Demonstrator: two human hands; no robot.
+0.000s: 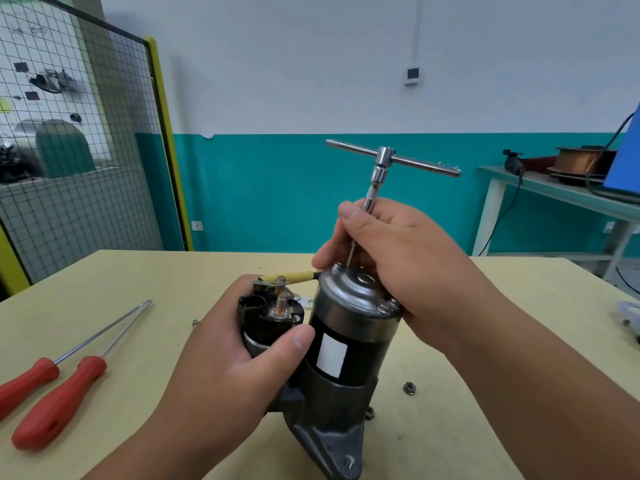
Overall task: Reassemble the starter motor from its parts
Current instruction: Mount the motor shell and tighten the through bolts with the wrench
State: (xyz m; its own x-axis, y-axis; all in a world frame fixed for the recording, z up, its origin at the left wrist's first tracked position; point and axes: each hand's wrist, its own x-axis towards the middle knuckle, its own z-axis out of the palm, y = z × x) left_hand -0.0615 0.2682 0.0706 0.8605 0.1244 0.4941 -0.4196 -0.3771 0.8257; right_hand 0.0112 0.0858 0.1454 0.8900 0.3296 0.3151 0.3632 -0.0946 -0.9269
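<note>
The starter motor (346, 344) stands upright on the table, its black body topped by a grey metal end cap (356, 292). My left hand (228, 355) grips the black solenoid (270, 317) beside the body, thumb across its front. My right hand (398, 258) pinches the thin shaft of a chrome T-handle wrench (381, 161), whose tip points down at a bolt on the far rim of the end cap. A yellow-sleeved lead (294, 277) runs from the solenoid's terminal to the body.
Two red-handled screwdrivers (52, 389) lie on the pale wooden table (156, 278) at the left. A loose nut (409, 388) lies to the right of the motor, and a tiny screw (195, 322) to its left. A green bench with a wire spool (575, 161) stands behind, at the right.
</note>
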